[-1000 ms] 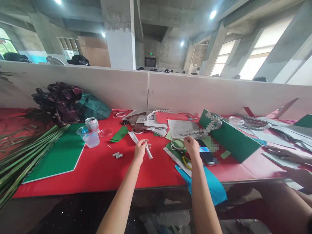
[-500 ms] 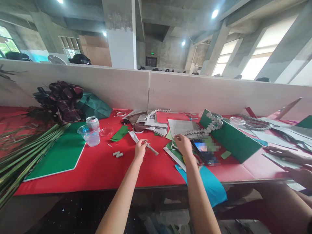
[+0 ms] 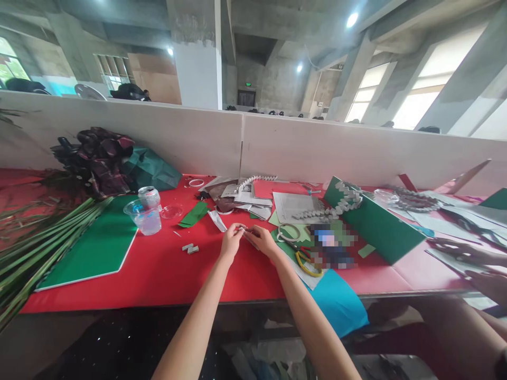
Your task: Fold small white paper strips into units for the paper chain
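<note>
Both hands meet over the red table, left of centre. My left hand (image 3: 233, 238) pinches a narrow folded paper strip (image 3: 250, 241). Fingers of my right hand (image 3: 260, 237) are closed on the same strip from the other side, hiding much of it. Behind them lies a white folded paper piece (image 3: 217, 221). Small folded grey paper pieces (image 3: 190, 248) rest to the left. A roll of white tape (image 3: 288, 232) and yellow-handled pliers (image 3: 308, 264) lie right of my right hand.
A clear cup (image 3: 147, 218) and a can (image 3: 149, 199) stand left, beside a green board (image 3: 93, 245) and long leaves (image 3: 51, 248). An upright green board (image 3: 380, 229), a phone (image 3: 330, 240) and blue paper (image 3: 336, 303) are right. Another person's hands (image 3: 467, 253) are far right.
My right hand has moved left from the tape roll to my left hand and closed on the strip. The tape roll and pliers are now uncovered.
</note>
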A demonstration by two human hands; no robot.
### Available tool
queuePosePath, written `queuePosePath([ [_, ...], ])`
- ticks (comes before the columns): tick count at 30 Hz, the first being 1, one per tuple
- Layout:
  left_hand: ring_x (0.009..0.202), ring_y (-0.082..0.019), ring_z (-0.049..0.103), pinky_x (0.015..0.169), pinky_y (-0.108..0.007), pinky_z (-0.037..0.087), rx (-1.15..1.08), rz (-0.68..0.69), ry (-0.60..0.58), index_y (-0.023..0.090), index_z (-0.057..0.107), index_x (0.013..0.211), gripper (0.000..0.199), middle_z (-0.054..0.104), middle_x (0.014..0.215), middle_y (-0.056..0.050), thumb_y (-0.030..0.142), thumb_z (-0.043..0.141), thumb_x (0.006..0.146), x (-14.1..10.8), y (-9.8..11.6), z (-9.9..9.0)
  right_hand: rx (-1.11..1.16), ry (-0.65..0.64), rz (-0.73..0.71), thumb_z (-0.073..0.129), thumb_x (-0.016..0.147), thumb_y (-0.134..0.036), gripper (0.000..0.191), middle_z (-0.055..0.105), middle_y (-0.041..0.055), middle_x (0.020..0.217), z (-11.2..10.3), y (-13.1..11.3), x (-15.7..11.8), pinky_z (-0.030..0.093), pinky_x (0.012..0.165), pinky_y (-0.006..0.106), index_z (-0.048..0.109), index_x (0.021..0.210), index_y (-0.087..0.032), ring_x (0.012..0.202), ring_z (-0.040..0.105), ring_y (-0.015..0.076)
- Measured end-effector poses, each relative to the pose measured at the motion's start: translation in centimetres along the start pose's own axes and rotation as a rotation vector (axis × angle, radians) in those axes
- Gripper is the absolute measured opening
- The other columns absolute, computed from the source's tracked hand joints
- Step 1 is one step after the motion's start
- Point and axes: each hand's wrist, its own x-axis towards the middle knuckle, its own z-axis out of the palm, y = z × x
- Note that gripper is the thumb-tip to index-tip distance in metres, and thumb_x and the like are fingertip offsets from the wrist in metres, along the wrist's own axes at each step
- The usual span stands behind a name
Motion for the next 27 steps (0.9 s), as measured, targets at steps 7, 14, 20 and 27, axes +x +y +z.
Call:
queuePosePath([
  [7,0.086,-0.018,0.062,0.084,-0.029,0.047,0.083,0.033,-0.041,0.019,0.064,0.084,0.01,0.068,0.09,-0.005,0.023,0.057,0.078,0.0,-0.3,0.1,0.139,-0.038,-0.005,0.061,0.076,-0.051,0.034,0.059,-0.0004,0.065,-0.2,0.8,0.4,0.036,0.052,0.022,0.066,0.078,-0.017,0.057,0.049,0.012],
  [14,0.093,-0.022,0.063,0.084,-0.036,0.052,-0.029,-0.047,-0.048,0.015,0.071,0.088,0.018,0.069,0.098,-0.009,0.026,0.061,0.077,0.1,0.0,-0.3,0.078,-0.026,-0.053,0.061,0.077,-0.049,0.031,0.062,-0.0001,0.069,-0.5,1.0,0.4,0.038,0.057,0.022,0.067,0.077,-0.018,0.062,0.05,0.0128],
  [20,0.084,-0.022,0.066,0.076,-0.037,0.056,0.053,0.016,0.012,0.014,0.071,0.087,0.015,0.071,0.091,-0.01,0.019,0.061,0.077,0.0,0.2,-0.4,0.066,-0.064,-0.061,0.06,0.078,-0.048,0.032,0.065,0.0013,0.073,-0.5,1.1,0.5,0.041,0.061,0.023,0.069,0.081,-0.018,0.066,0.054,0.0145],
  [27,0.093,-0.022,0.067,0.085,-0.036,0.053,0.264,0.161,0.077,0.013,0.069,0.091,0.017,0.071,0.096,-0.012,0.012,0.058,0.078,-0.1,0.2,-0.5,0.025,-0.092,-0.06,0.061,0.078,-0.046,0.031,0.065,0.0013,0.073,-0.3,1.9,0.6,0.041,0.061,0.023,0.069,0.08,-0.017,0.066,0.054,0.0141],
])
